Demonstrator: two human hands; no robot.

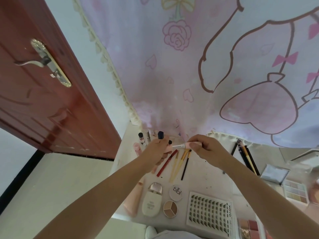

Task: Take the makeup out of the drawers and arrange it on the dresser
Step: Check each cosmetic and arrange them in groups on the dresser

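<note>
Both hands, left (158, 149) and right (205, 149), pinch a pink brush (181, 145) above the tabletop (207, 176); lowered carelessly, it could knock the row of brushes (179, 163) beneath askew.

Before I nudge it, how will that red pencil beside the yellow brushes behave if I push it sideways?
The red pencil looks slim and round, so it would probably roll rather than slide. It lies flat on the dresser close to the yellow brushes, so it would likely bump them soon. It seems stiff and light; a gentle touch should do.
</note>
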